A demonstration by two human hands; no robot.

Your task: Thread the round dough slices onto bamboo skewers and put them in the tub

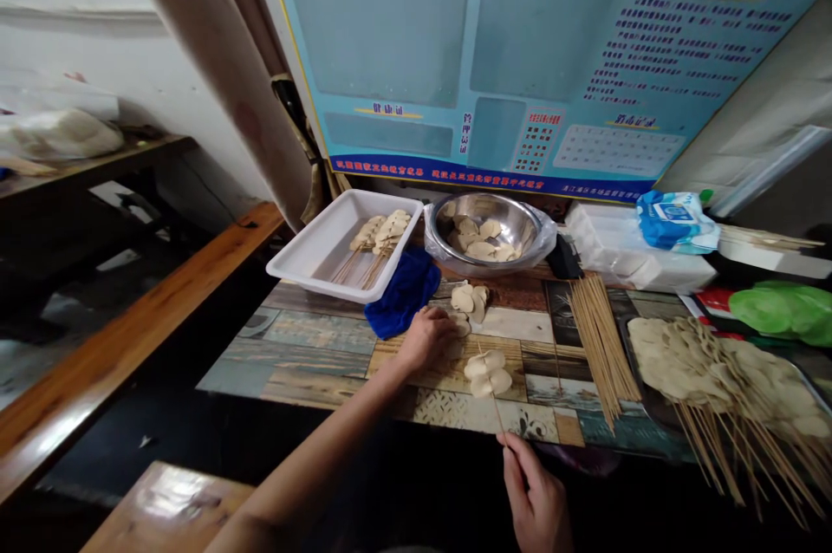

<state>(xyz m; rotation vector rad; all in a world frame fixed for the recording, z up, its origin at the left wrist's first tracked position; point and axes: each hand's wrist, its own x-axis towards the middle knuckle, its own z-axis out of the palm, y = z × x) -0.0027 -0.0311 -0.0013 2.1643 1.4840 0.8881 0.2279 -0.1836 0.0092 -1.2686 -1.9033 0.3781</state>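
My right hand (536, 492) pinches the lower end of a thin wooden skewer (499, 414) at the table's front edge. Several pale, flat, round slices (489, 373) are threaded near its upper end, above the table. To the left, my left hand (427, 340) has curled fingers on a pale slice (460, 324); the fingertips are partly hidden. Just beyond it lies a small heap of similar slices (471, 300). More loose slices (484, 241) sit in a steel bowl (448, 256) behind, wrapped outside in clear plastic.
A white tray (305, 263) with filled skewers stands back left, by a blue cloth (404, 293). Bare skewers (601, 345) lie right of centre. At far right, a dark tray is piled with filled skewers (721, 371). A blue packet (677, 222) rests behind.
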